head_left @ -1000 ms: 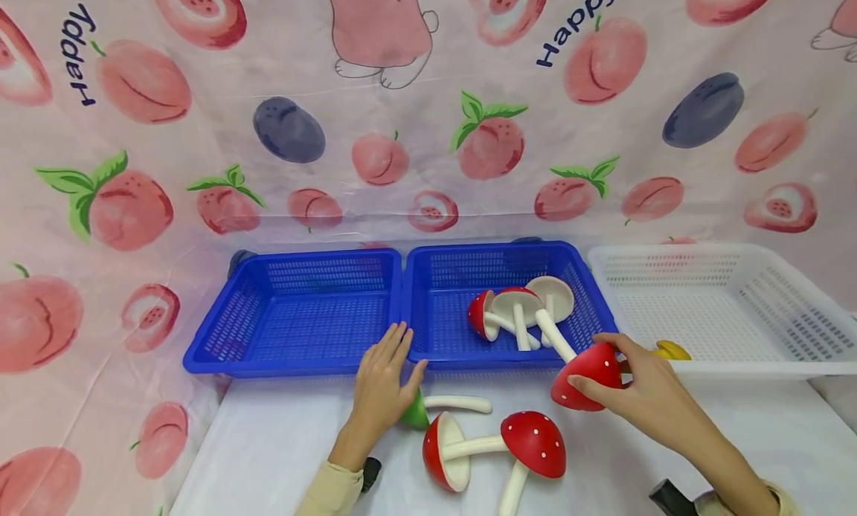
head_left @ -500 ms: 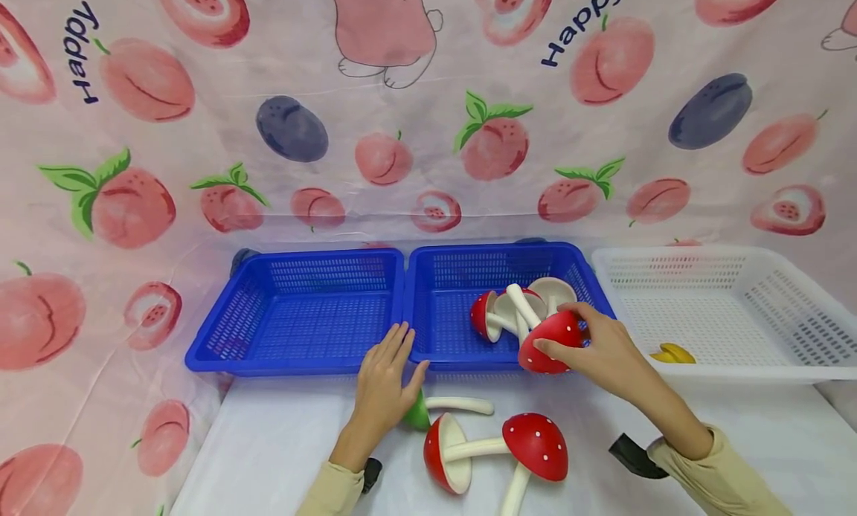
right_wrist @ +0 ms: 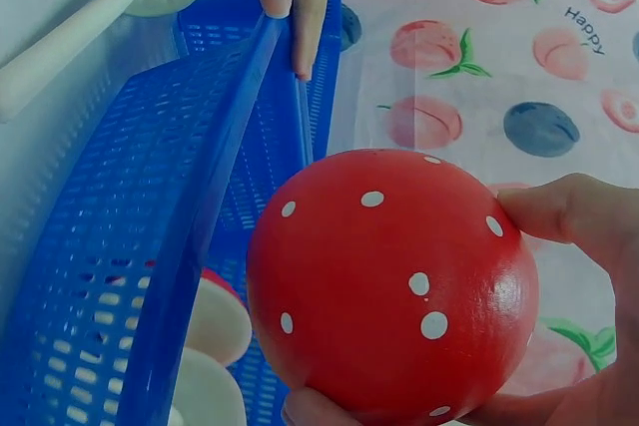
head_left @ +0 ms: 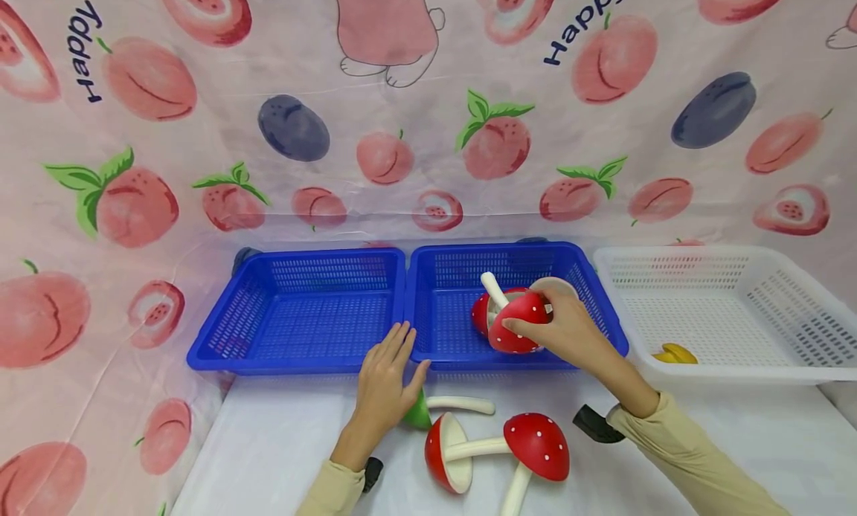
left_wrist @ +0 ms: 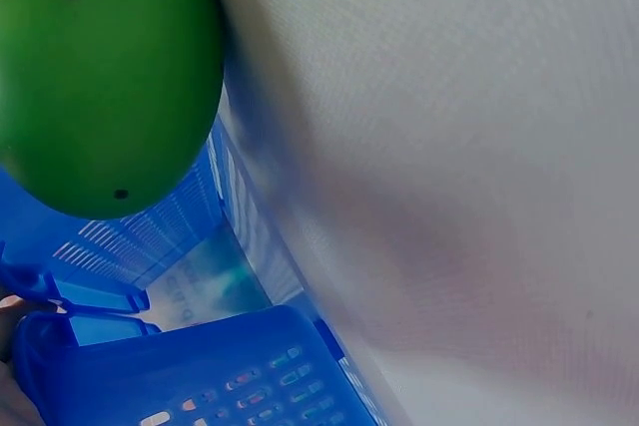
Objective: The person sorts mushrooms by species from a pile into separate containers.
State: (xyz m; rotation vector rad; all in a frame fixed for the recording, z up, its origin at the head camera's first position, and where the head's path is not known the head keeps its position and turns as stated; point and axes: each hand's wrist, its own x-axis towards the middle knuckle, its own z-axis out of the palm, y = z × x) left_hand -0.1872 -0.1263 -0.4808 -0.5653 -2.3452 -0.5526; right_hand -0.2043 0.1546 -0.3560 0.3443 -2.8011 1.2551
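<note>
My right hand (head_left: 559, 326) grips a toy mushroom (head_left: 517, 324) by its red, white-spotted cap, stem tilted up, over the middle blue basket (head_left: 438, 356). In the right wrist view the cap (right_wrist: 389, 286) fills the middle, with thumb and fingers around it. Other red mushrooms lie in that basket, partly hidden behind it. My left hand (head_left: 384, 386) rests with straight fingers on the rims where the two blue baskets meet. Just under it lies a green-capped mushroom (head_left: 418, 413), its cap (left_wrist: 110, 87) large in the left wrist view. Two red mushrooms (head_left: 535, 447) lie nearby on the table.
The left blue basket (head_left: 288, 363) stands against the middle one. To the right stands a white basket (head_left: 756, 371) with a yellow object (head_left: 675, 354) near its front left corner. A fruit-printed cloth (head_left: 428, 129) hangs behind the baskets.
My right hand has carried the red mushroom leftward and up, from near the middle basket's front right corner to over its inside. My left hand stays in place.
</note>
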